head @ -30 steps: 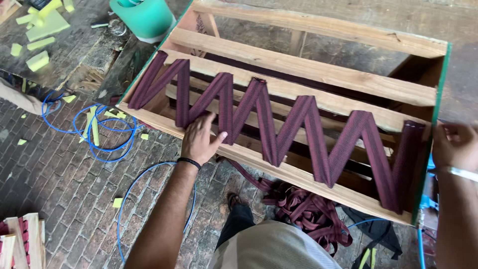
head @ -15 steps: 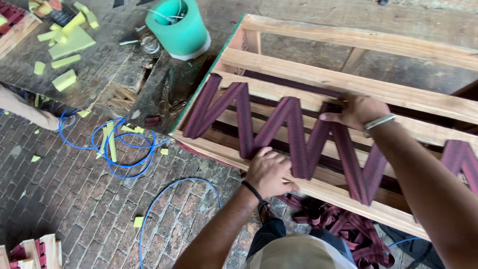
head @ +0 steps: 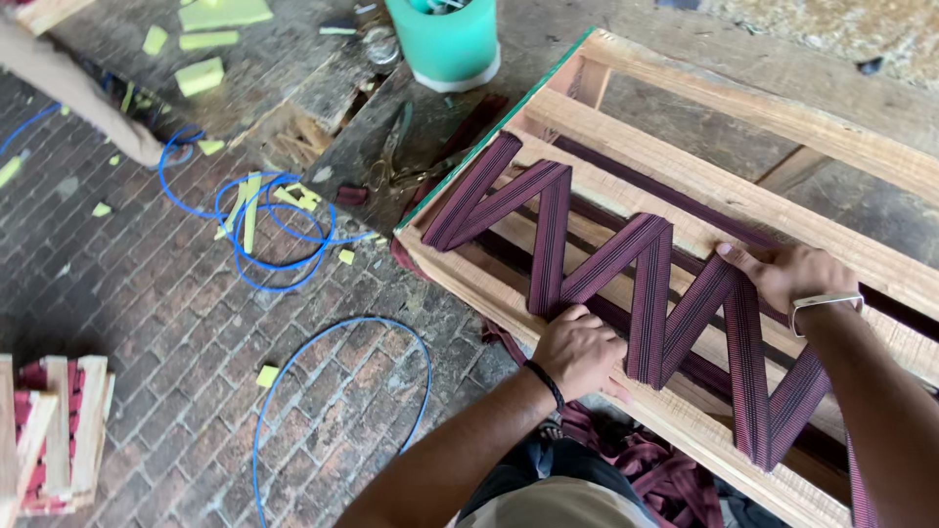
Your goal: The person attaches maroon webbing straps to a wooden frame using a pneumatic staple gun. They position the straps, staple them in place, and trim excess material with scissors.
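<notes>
Webbing-fitting step: left hand (head: 579, 347) presses strap (head: 649, 293) flat on wooden frame (head: 743, 200); right hand (head: 787, 274) pins the far fold, grip flat, unclosed; next calls for fixing taut.

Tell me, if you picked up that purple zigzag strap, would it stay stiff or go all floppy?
Probably floppy: the maroon webbing strap folds flat at each zigzag turn on the wooden frame, and the loose webbing below lies crumpled. It looks thin, so likely light. The left hand and right hand press it flat, suggesting it shifts easily.
</notes>
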